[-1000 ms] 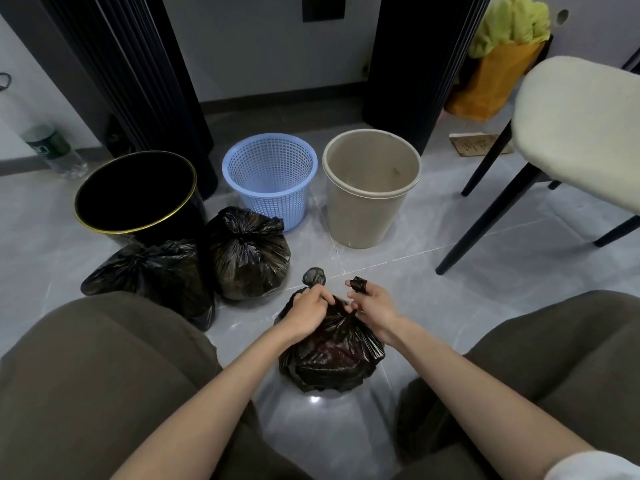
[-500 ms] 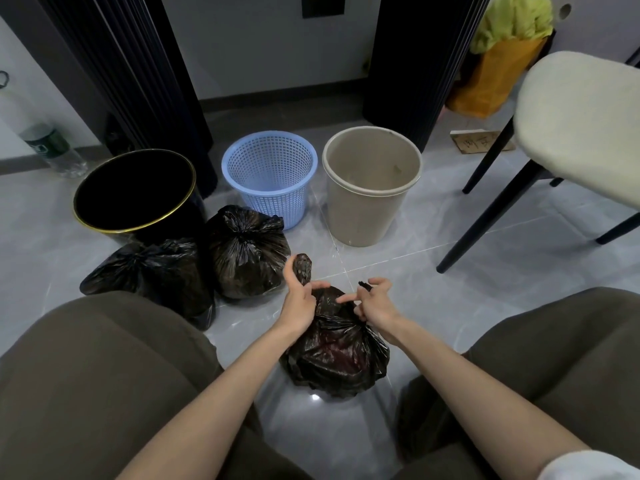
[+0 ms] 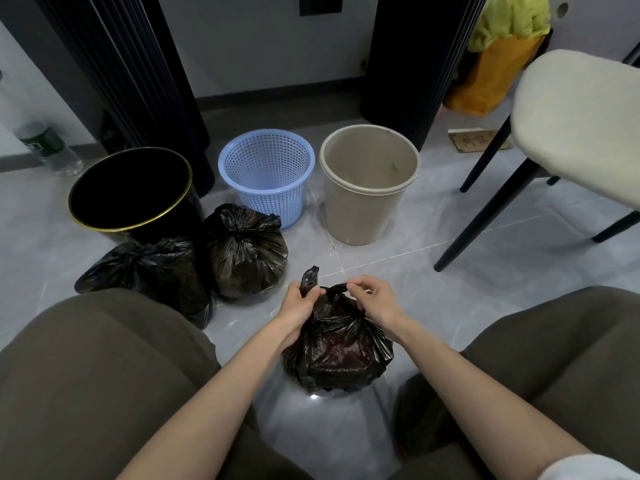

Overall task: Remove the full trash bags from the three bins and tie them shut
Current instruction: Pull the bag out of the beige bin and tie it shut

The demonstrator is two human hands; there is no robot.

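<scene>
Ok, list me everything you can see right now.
black bin: one, gold-rimmed black, back left
basket: one, blue, back middle
beige bin: one, beige, right of basket
bags: three, black, two before black bin and basket, one front middle
chair: one, cream seat, right
bottle: one, clear, far left
orange bag: one, orange, back right
card: one, brown, by chair leg
columns: two, black, by wall
left hand: one, grips a bag ear
right hand: one, pinches other ear

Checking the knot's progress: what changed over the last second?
The right hand re-pinched its end of the bag: upright before, it now stretches sideways toward the left hand, which still grips the other end. Other bags and bins stayed put.
</scene>
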